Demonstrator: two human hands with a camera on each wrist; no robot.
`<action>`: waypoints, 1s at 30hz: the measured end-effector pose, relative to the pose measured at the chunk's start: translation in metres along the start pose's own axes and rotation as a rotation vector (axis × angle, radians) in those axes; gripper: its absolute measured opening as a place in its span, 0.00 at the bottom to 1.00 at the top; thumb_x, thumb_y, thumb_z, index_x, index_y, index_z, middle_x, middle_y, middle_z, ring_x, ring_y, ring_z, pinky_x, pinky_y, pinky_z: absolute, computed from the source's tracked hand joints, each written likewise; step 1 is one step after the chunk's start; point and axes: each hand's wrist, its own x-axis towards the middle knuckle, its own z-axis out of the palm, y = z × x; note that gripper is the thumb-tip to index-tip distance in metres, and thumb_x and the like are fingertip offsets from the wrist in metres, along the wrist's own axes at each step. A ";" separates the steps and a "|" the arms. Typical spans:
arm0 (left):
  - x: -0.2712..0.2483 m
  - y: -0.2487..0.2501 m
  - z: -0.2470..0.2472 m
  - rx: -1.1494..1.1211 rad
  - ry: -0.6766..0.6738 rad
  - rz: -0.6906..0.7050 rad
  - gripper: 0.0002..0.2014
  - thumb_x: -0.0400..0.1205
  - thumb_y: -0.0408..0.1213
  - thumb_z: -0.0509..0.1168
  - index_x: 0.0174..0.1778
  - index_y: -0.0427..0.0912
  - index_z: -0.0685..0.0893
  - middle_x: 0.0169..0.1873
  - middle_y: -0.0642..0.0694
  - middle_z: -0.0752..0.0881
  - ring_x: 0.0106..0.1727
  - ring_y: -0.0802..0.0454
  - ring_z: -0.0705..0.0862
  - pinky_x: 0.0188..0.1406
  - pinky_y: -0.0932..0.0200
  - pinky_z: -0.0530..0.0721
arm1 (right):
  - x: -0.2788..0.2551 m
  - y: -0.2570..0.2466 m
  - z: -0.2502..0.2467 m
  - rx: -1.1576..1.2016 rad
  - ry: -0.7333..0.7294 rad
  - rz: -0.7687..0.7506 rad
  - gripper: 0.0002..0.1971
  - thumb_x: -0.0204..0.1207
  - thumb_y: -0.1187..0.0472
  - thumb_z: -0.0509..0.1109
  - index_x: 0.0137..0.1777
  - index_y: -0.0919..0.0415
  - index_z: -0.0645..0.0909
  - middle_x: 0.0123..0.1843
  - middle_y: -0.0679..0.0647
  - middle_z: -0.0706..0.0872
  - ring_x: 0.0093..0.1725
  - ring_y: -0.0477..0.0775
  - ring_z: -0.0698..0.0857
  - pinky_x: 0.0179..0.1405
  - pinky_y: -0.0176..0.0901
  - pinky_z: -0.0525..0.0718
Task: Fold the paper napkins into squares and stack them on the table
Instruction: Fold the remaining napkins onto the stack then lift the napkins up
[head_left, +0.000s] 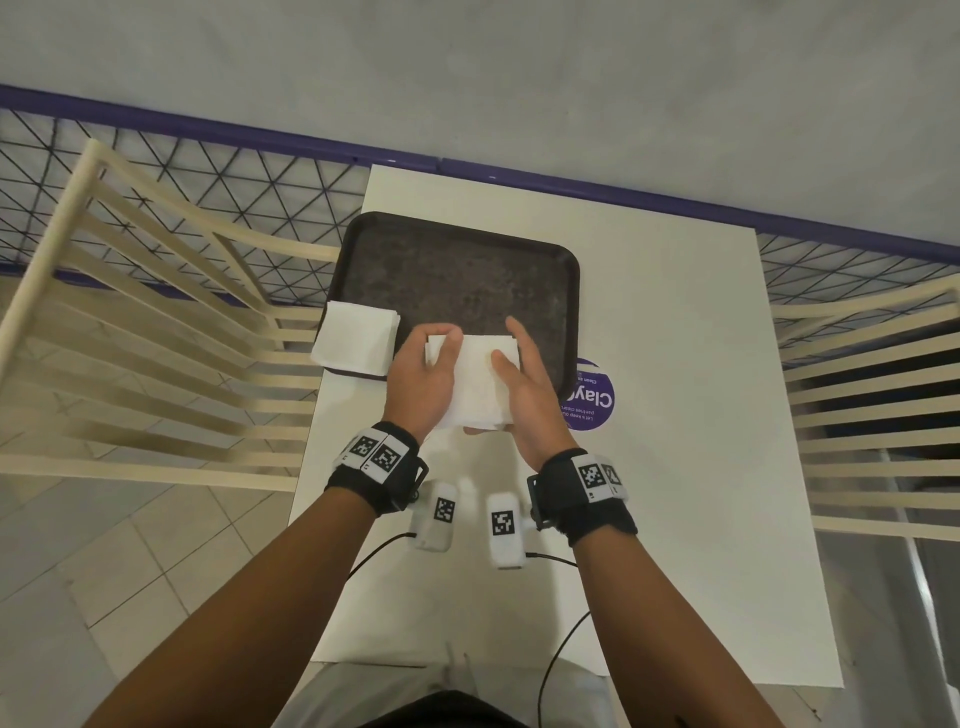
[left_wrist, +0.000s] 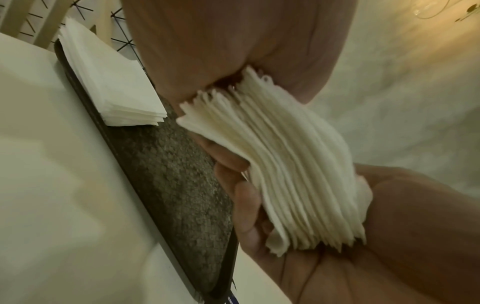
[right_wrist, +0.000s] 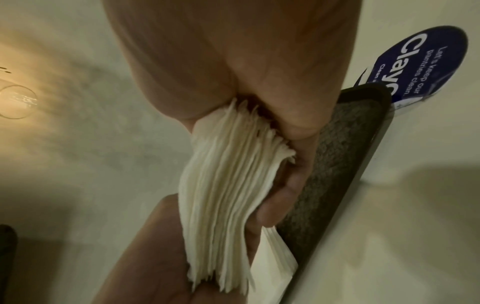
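A thick sheaf of white paper napkins (head_left: 475, 382) is gripped by both hands, left hand (head_left: 423, 382) and right hand (head_left: 530, 395), above the near edge of the dark speckled tray (head_left: 457, 270); a folded white stack (head_left: 356, 338) lies leftward, nearer the left hand.

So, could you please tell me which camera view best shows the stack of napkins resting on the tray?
The head view: the resting stack appears whole, lying on the tray's near-left corner and overhanging its rim. The left wrist view shows it close and side-on, with its layered edges. The right wrist view shows only a corner behind the held napkins.
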 end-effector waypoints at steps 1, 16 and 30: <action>0.000 0.001 0.000 0.007 0.006 -0.023 0.08 0.89 0.51 0.64 0.59 0.54 0.83 0.52 0.64 0.83 0.54 0.69 0.80 0.48 0.70 0.75 | 0.000 0.000 0.001 -0.012 0.008 -0.007 0.21 0.88 0.54 0.63 0.77 0.33 0.70 0.75 0.48 0.75 0.67 0.61 0.84 0.41 0.70 0.91; 0.005 0.000 -0.008 -0.297 -0.007 -0.260 0.12 0.91 0.42 0.57 0.56 0.46 0.87 0.54 0.42 0.91 0.59 0.40 0.88 0.61 0.40 0.87 | 0.008 0.004 0.001 0.022 0.086 0.039 0.19 0.89 0.59 0.62 0.77 0.48 0.69 0.71 0.55 0.77 0.65 0.62 0.83 0.41 0.66 0.92; 0.019 -0.004 -0.005 -0.213 -0.138 -0.472 0.26 0.89 0.64 0.52 0.64 0.48 0.86 0.57 0.49 0.91 0.61 0.47 0.88 0.73 0.44 0.81 | 0.040 0.012 -0.001 -0.346 0.209 -0.022 0.29 0.85 0.53 0.68 0.84 0.53 0.63 0.76 0.53 0.78 0.72 0.56 0.80 0.75 0.59 0.80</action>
